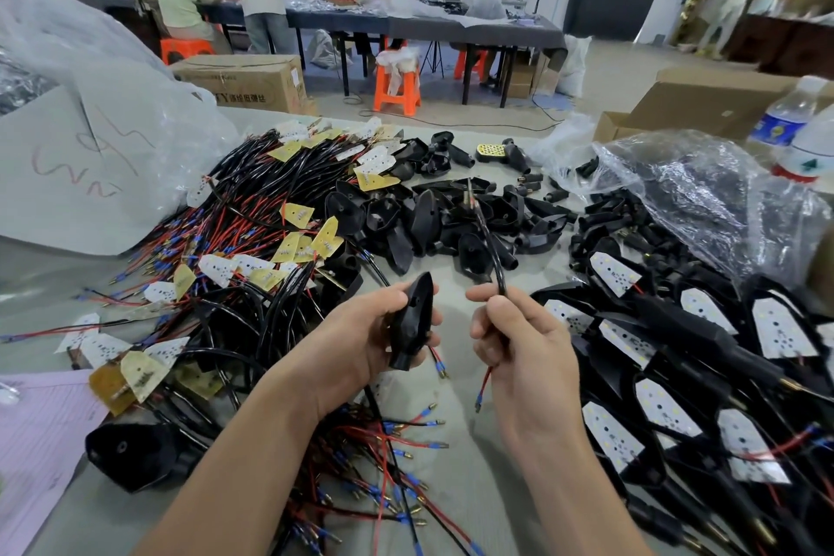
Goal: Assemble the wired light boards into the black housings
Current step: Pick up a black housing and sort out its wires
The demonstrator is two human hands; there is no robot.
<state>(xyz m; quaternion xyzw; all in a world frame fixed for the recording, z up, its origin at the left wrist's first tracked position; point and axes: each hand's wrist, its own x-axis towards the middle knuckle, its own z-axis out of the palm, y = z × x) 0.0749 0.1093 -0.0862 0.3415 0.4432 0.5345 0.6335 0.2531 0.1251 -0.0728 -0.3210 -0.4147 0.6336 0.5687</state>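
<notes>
Head view: left fingers (408, 321) wrap black housing (413, 321); right fingers (489, 302) pinch sleeved wire (494, 253).

Housing (411, 321) in left hand (361, 339): glossy black. Cable (489, 248) in right hand (523, 348): black sheath, red lead w/ blue sleeve. Loose boards (289, 248): white w/ dots, some yellow backs. Wire heap (252, 212): red & black, blue sleeves, brass tips. Stools (397, 88): orange. Paper (40, 433): lilac. Bottle (783, 115): blue label.

grey table (456, 284) under wired boards (252, 239), housings (433, 217)
</notes>
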